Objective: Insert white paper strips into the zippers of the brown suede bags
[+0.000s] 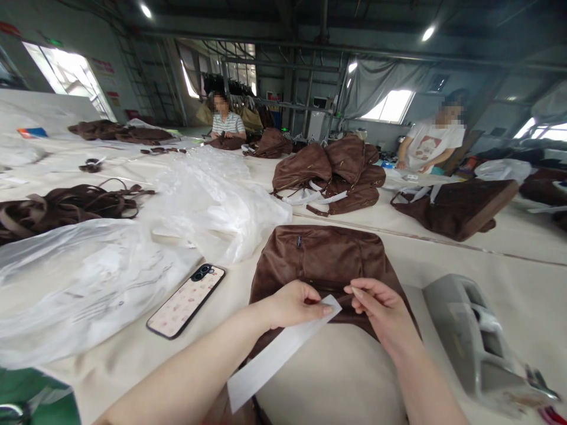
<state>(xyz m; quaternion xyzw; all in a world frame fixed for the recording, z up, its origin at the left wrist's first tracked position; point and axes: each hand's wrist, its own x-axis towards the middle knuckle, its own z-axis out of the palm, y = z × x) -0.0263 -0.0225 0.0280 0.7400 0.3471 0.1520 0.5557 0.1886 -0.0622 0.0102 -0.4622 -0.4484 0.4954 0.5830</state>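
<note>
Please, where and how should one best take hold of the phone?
I would grip the phone by its two long edges, near the middle, coming from above: it lies flat, camera side up, both long edges look uncovered, and its narrow shape suits a pinch.

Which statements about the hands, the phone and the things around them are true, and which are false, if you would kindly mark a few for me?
1. The left hand holds a white strip. True.
2. The right hand grips the phone. False: the phone lies on the table.
3. A grey plastic holder is to the right of the nearest brown bag. True.
4. The phone's back is plain black. False: it is pale with a small printed pattern and a dark edge.
5. A person in a striped shirt and a person in a white shirt are beyond the nearest brown bag. True.
</note>
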